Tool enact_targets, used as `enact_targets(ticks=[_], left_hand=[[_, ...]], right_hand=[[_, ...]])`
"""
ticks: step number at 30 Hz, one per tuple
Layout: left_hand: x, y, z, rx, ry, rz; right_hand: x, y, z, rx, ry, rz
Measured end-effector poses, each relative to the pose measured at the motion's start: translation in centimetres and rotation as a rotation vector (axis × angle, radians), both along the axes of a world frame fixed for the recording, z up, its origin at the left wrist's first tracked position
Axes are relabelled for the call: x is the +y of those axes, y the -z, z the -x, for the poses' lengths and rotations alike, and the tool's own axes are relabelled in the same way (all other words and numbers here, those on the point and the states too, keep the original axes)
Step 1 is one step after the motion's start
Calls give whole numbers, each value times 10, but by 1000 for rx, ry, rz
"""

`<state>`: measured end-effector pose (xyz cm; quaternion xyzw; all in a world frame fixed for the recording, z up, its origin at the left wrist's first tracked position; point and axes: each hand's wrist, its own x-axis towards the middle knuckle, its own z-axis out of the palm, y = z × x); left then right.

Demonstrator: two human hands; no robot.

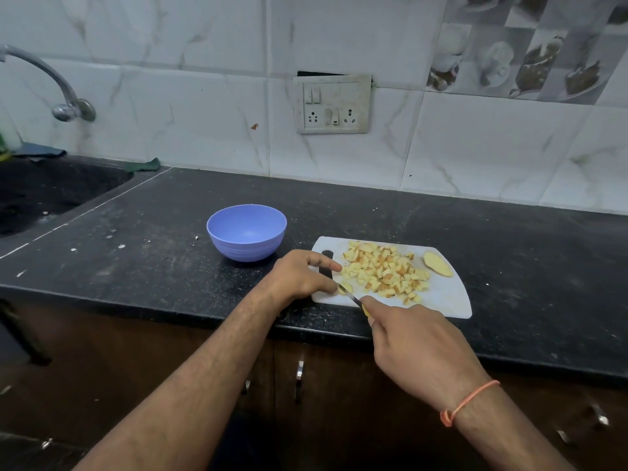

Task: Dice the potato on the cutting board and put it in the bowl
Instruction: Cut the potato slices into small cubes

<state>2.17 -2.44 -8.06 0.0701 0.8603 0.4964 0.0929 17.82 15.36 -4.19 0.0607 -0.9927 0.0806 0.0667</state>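
Observation:
A white cutting board [445, 297] lies on the black counter near its front edge. A heap of diced potato [384, 271] covers its middle, and one uncut potato slice [437, 264] lies at its far right. My left hand [302, 275] pinches a small potato piece [346, 287] at the board's near left corner. My right hand [414, 338] grips a knife [353, 298] by its yellow handle, the blade against that piece. The blue bowl [246, 232] stands left of the board with nothing in it.
A black sink [51, 192] with a curved tap [51, 83] sits at the far left. A switch and socket panel [333, 103] is on the tiled wall behind. Cabinet doors with metal handles [299, 379] run under the counter edge.

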Motion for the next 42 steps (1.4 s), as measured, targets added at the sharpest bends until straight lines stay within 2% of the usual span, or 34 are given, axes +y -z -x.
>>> enact_targets(ticks=[8, 17, 22, 26, 34, 37, 42], left_hand=[[6, -14, 3, -134, 84, 30], [5, -12, 2, -115, 50, 55], [-2, -7, -7, 4, -62, -54], [-2, -2, -25, 235, -144, 186], [31, -9, -33, 352, -59, 541], [39, -12, -29, 348, -24, 582], [29, -19, -22, 260, 108, 503]], right_hand=[[16, 5, -5, 11, -37, 108], [45, 1, -18, -7, -37, 284], [52, 7, -21, 13, 6, 373], [49, 16, -15, -11, 16, 392], [50, 26, -5, -22, 52, 368], [55, 30, -4, -17, 67, 373], [59, 31, -6, -23, 61, 365]])
